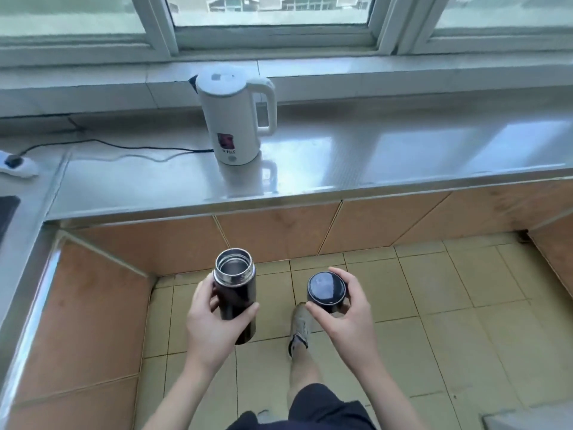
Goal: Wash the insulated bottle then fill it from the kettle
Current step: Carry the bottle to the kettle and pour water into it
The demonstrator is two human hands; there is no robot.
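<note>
Item: dark cylindrical insulated bottle with a bright steel neck (236, 297), uncapped. The left hand (210, 324) is wrapping its lower body, thumb in front and fingers behind, and is keeping it upright in the air over the tiled floor, mouth up, probably so the opening is ready for water.

Item: round dark glossy bottle cap (326, 291). The right hand (344, 308) is pinching it around the rim, just beside the bottle and apart from it, top face up.

Item: white plastic electric kettle with a loop handle (235, 119). It is standing closed on the shiny steel counter (372, 162) well ahead of both hands, handle turning right, likely suiting a right-hand grab once the cap is put down.

Item: black power cord (108, 146), trailing left to a white socket strip (15, 167) that the frame edge is cutting off.

Unclear: no sink or tap is showing; whether the bottle's inside is wet cannot be told; the kettle's water level is hidden.
</note>
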